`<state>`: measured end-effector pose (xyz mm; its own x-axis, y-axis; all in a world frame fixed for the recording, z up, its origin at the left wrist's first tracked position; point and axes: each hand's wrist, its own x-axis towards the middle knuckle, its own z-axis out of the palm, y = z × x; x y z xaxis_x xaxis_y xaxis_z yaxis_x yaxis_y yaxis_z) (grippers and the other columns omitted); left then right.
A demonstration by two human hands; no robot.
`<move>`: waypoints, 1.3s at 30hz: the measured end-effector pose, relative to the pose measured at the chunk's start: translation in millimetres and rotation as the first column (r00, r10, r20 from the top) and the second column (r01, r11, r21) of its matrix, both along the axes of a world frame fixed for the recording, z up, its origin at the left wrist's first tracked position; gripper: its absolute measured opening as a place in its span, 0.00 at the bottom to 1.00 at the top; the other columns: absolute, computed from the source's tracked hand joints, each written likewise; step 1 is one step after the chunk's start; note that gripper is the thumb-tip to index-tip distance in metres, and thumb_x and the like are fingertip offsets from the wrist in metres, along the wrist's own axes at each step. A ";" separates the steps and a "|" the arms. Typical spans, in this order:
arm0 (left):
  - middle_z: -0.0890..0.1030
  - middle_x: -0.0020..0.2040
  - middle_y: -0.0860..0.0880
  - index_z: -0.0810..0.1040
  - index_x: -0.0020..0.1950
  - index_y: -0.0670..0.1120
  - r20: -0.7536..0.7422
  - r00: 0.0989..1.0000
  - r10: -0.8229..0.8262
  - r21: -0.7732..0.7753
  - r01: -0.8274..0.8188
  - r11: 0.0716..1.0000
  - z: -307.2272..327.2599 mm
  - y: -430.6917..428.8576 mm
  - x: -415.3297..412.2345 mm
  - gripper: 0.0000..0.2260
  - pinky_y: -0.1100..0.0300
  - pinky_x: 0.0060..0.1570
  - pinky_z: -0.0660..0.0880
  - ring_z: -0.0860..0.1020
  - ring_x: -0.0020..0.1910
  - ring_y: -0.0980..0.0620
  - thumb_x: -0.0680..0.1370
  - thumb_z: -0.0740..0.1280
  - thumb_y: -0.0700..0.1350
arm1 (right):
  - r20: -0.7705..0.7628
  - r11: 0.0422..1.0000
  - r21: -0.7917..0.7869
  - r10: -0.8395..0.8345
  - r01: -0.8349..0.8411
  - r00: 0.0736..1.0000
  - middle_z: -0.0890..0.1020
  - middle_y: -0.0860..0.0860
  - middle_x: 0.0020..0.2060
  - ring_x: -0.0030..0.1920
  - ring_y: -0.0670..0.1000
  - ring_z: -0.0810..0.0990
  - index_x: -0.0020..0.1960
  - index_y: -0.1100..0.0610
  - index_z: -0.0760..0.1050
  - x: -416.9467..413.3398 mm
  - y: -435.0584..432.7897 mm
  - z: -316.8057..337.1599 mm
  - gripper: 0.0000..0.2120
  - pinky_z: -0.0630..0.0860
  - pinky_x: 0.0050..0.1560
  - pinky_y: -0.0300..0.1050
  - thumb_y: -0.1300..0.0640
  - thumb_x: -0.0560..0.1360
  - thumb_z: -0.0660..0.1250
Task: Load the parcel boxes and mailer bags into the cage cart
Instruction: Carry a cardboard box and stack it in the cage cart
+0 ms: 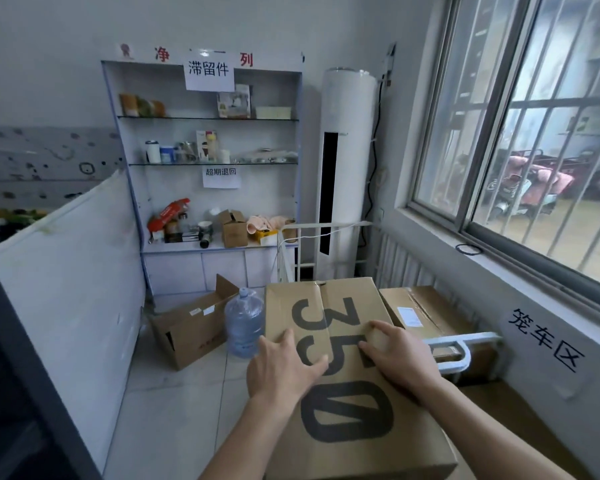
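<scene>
The big cardboard box (pixel 347 393) marked 350, just beside the cage cart (pixel 465 344) rail, looks stiff, bulky and probably weighty, best lifted under its long edges. The left hand (pixel 284 365) lies flat and released on its lid; the right hand (pixel 395 355) rests there with bent fingers, and I cannot tell if it grasps anything. The cart holds a smaller labelled box (pixel 423 306); the open carton (pixel 191 327) on the floor hides its inside.

Storeroom interior: white glass-shelved cabinet (pixel 267 199) at 12 o'clock; tall white cylindrical air conditioner (pixel 350 133) at 1 o'clock; daylit barred sliding window (pixel 520 109) at 2 o'clock; pale tiled floor (pixel 174 403) at 7 o'clock.
</scene>
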<state>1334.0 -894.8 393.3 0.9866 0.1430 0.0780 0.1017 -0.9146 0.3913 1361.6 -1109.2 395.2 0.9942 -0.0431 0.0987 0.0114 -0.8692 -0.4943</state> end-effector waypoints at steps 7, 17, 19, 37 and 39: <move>0.71 0.54 0.45 0.68 0.71 0.54 0.065 0.998 -0.006 0.058 0.003 0.998 23.0 -1.1 4.2 0.35 0.55 0.45 0.78 0.79 0.52 0.43 0.71 0.62 0.73 | 0.032 0.998 -0.035 -0.044 0.045 0.999 0.80 0.50 0.63 0.60 0.52 0.78 0.75 0.43 0.68 -9.7 -1.3 26.5 0.27 0.70 0.46 0.41 0.38 0.78 0.65; 0.72 0.59 0.41 0.71 0.65 0.52 0.064 0.995 -0.075 0.094 0.069 0.993 39.5 3.8 14.5 0.30 0.55 0.41 0.75 0.78 0.54 0.42 0.73 0.60 0.73 | 0.044 0.996 -0.054 -0.076 0.078 0.996 0.79 0.51 0.65 0.59 0.54 0.80 0.75 0.44 0.68 -12.3 -4.4 52.4 0.29 0.79 0.54 0.48 0.36 0.77 0.66; 0.73 0.60 0.40 0.72 0.64 0.52 0.050 0.996 -0.077 0.093 0.073 0.993 41.6 4.5 18.6 0.30 0.53 0.44 0.77 0.78 0.55 0.41 0.73 0.60 0.73 | 0.035 0.996 -0.054 -0.074 0.076 0.997 0.79 0.51 0.65 0.57 0.53 0.80 0.75 0.44 0.68 -9.1 -4.5 57.7 0.29 0.80 0.53 0.48 0.37 0.77 0.66; 0.74 0.59 0.41 0.73 0.67 0.50 -0.019 0.987 -0.158 0.133 0.159 0.978 59.5 -45.9 88.4 0.25 0.52 0.48 0.75 0.77 0.56 0.41 0.78 0.57 0.65 | -0.066 0.986 -0.090 -0.145 0.139 0.987 0.77 0.52 0.67 0.57 0.52 0.79 0.75 0.43 0.68 45.8 -46.1 70.6 0.28 0.70 0.39 0.37 0.37 0.78 0.64; 0.74 0.58 0.41 0.73 0.64 0.49 -0.013 0.986 -0.165 0.119 0.165 0.979 59.8 -61.8 99.7 0.24 0.53 0.47 0.74 0.77 0.55 0.41 0.78 0.57 0.64 | -0.068 0.983 -0.087 -0.168 0.161 0.984 0.77 0.53 0.66 0.49 0.51 0.77 0.75 0.42 0.68 59.9 -61.7 73.4 0.28 0.70 0.37 0.37 0.36 0.78 0.64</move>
